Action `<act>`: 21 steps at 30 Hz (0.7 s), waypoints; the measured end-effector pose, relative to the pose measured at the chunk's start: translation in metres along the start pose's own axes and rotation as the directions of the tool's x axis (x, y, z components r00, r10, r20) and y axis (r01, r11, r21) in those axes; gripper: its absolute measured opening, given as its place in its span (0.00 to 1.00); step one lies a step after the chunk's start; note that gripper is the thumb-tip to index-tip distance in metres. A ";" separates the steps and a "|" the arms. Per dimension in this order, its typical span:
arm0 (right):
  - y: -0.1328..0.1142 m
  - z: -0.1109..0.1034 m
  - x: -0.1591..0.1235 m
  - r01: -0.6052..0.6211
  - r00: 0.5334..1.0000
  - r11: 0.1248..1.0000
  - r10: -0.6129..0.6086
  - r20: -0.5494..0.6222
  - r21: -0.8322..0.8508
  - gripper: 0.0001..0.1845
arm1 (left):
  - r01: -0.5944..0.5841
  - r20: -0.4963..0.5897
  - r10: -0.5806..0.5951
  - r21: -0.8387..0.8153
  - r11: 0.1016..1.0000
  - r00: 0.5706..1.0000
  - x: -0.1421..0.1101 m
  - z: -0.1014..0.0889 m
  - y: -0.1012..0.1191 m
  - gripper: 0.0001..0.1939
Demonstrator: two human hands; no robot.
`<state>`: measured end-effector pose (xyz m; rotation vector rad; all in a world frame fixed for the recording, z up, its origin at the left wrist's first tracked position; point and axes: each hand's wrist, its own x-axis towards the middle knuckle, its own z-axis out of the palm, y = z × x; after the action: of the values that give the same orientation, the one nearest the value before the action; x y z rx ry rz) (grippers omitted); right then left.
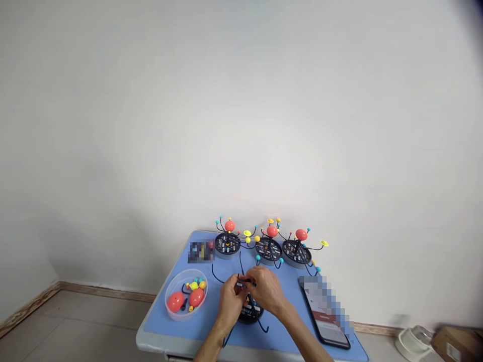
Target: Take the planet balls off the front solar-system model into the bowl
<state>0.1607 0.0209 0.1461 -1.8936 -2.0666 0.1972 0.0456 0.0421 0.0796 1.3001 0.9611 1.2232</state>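
My left hand (pixel 231 301) and my right hand (pixel 266 287) meet over a round black base (pixel 252 314) with small coloured pictures on it. Both are closed, fingertips pinched on thin black rod parts (pixel 247 280) above the base; the exact grip is partly hidden by the fingers. Several bent black rods (pixel 219 276) spread out around the base, one hooked rod (pixel 263 327) toward the front right. Left of my hands a clear round tub (pixel 168 306) holds two red half-shells (pixel 175 301), small yellow, orange and blue pieces, and black bits.
Along the back stand three planet models, at left (pixel 230 226), middle (pixel 272 231) and right (pixel 301 235), their rods reaching outward. A blurred card (pixel 201 252) lies back left, a phone (pixel 326 319) at right. The blue table (pixel 158 322) faces a wall; a cardboard box (pixel 458 344) is on the floor.
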 end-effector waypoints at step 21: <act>-0.008 -0.008 0.001 0.006 1.000 1.000 -0.006 -0.029 0.013 0.11 | 0.013 0.004 -0.013 0.055 0.998 1.000 0.000 -0.002 0.000 0.04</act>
<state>0.1558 0.0201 0.1558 -1.8712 -2.0466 0.1807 0.0441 0.0427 0.0792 1.3369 1.0048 1.1913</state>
